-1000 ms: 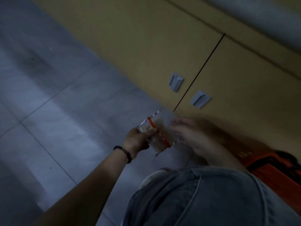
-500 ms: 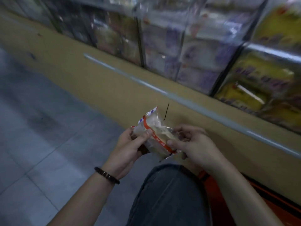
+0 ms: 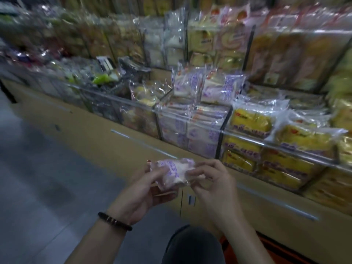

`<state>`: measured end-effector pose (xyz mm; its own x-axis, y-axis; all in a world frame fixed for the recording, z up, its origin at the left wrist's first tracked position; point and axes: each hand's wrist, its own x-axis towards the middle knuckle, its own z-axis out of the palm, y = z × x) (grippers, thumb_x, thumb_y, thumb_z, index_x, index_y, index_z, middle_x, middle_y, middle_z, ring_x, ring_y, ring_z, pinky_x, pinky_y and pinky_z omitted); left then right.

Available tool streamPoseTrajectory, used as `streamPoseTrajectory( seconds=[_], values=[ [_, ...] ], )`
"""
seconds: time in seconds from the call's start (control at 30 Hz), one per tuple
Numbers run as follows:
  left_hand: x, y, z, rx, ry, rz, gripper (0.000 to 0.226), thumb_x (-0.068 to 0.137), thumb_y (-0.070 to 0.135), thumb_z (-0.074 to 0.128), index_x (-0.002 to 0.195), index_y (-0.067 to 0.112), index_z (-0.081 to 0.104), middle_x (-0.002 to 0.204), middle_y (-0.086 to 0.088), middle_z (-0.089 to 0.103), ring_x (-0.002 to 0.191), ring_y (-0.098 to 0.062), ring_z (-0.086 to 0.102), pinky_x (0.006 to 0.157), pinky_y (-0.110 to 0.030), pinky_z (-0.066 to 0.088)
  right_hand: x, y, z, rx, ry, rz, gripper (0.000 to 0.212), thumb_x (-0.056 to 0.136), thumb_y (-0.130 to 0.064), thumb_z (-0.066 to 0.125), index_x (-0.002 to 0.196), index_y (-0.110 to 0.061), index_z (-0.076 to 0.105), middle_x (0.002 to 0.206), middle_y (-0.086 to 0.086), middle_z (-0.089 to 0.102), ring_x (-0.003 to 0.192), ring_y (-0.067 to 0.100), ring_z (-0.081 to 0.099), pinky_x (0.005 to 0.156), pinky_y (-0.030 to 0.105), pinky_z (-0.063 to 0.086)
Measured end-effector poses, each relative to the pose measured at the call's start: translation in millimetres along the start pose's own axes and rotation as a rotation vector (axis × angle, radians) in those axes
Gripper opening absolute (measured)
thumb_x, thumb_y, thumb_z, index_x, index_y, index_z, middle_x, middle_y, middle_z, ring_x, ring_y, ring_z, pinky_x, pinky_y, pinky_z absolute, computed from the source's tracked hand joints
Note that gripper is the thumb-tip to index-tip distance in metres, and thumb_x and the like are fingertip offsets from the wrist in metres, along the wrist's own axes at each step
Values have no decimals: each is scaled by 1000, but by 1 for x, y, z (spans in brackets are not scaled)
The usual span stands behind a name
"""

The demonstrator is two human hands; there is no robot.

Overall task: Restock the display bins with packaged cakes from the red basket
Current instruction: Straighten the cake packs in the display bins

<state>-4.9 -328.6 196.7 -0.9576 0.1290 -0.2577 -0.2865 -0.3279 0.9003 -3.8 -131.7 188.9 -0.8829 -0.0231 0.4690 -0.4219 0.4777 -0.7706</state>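
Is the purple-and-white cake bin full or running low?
Full. The purple-and-white bin shows packs stacked behind its clear front up to the rim, with two more packs standing above it.

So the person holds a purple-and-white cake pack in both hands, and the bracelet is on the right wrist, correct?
Not quite. The head view shows the bracelet on the left wrist, not the right. The rest holds: the left hand and right hand both hold the purple-and-white cake pack.
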Motion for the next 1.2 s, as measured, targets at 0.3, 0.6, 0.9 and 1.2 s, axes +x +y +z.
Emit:
streamPoseTrajectory(
  seconds=[0.3,0.6,0.9,1.2],
  values=[
    [3,27,9,-7,-8,226,40,94,-6,63,132,2,57,125,-23,71,99,-32,73,74,-42,63,24,-11,-31,345,-36,309,45,83,-37,87,123,-41,66,121,-13,71,104,15,72,82,50,63],
    [17,72,22,133,-22,423,65,53,37,102,105,15,70,100,-14,77,84,-27,72,71,-39,59,75,-45,-40,623,106,325,53,84,2,82,130,-11,58,74,2,68,75,20,72,72,40,65],
    [60,142,58,387,-51,648,45,77,7,89,117,15,68,101,-12,80,89,-26,75,65,-31,61,150,-87,-70,63,25,-52,38,97,-16,73,129,-37,69,91,-10,70,83,5,66,71,23,56],
    [104,185,74,259,37,665,53,71,19,89,116,17,62,109,-16,76,91,-43,77,73,-67,61,209,-92,-106,-325,-78,4,30,100,-29,67,129,-38,67,104,-15,68,86,4,67,74,32,63]
  ],
)
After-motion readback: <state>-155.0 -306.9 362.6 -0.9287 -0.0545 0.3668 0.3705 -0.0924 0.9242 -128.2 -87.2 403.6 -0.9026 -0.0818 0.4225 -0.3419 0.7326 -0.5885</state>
